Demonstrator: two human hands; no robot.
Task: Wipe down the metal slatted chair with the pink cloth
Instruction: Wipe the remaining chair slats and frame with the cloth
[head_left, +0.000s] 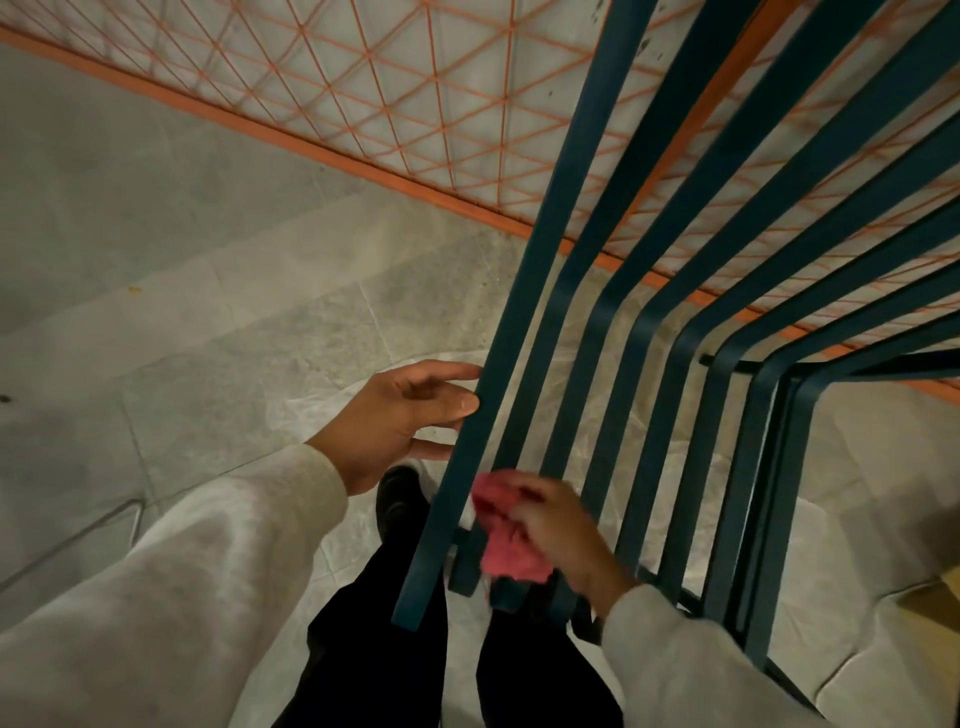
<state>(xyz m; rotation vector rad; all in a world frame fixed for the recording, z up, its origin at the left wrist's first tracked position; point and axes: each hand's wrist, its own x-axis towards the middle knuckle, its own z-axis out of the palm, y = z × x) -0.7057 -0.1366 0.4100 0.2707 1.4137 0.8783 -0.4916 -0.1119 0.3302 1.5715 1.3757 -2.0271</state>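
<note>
1. Head view: the pink cloth (511, 540) (soft, light, easily bunched) is held crumpled in the right hand (563, 530) fingers, against the front slat ends.
2. The chair (571, 171), judged stiff and heavy, is steadied by the left hand (395, 421). Its fingers are spread, tips touching the outer slat (451, 509).

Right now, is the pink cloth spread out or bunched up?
Bunched up: the cloth is a crumpled wad gripped in the right hand, at the chair.
</note>
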